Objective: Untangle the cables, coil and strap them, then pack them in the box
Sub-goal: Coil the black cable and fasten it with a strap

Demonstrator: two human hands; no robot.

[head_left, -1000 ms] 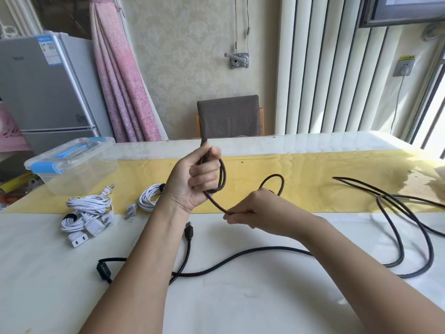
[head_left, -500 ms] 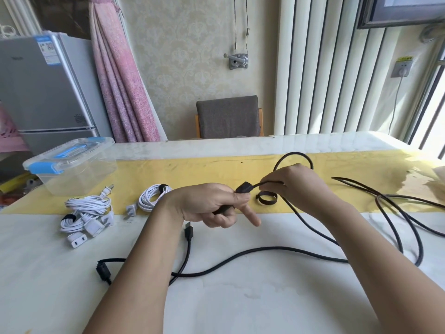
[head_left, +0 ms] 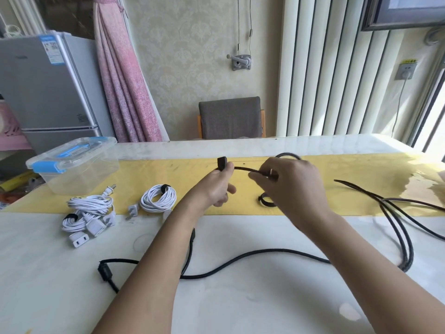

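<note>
1. Both hands have risen from low over the tabletop toward its far edge in the last half second, and the left hand [head_left: 216, 189] now points the plug upward.
2. It is clenched round the long black round cable [head_left: 252, 251] just under its blocky black plug [head_left: 222, 162]. The right hand [head_left: 296, 189] pinches the same cable close beside it, and a small loop arches over its knuckles. This looks like anchoring the end to start a coil.
3. The cable's slack sprawls across the near tabletop toward its right edge, uncoiled.
4. A black strap ring [head_left: 266, 201] lies on the yellow table runner [head_left: 349, 165] under the right hand, probably kept near for binding.
5. A strapped white cord coil [head_left: 157, 198] and a heap of white cords with plugs [head_left: 86, 209] lie toward the left edge, beside the clear plastic box with blue latches [head_left: 72, 165], its lid on.
6. The left forearm covers part of the cable, and the right hand hides where the loop closes. The frame cuts off the cable's far length, and I cannot tell what the box holds.
</note>
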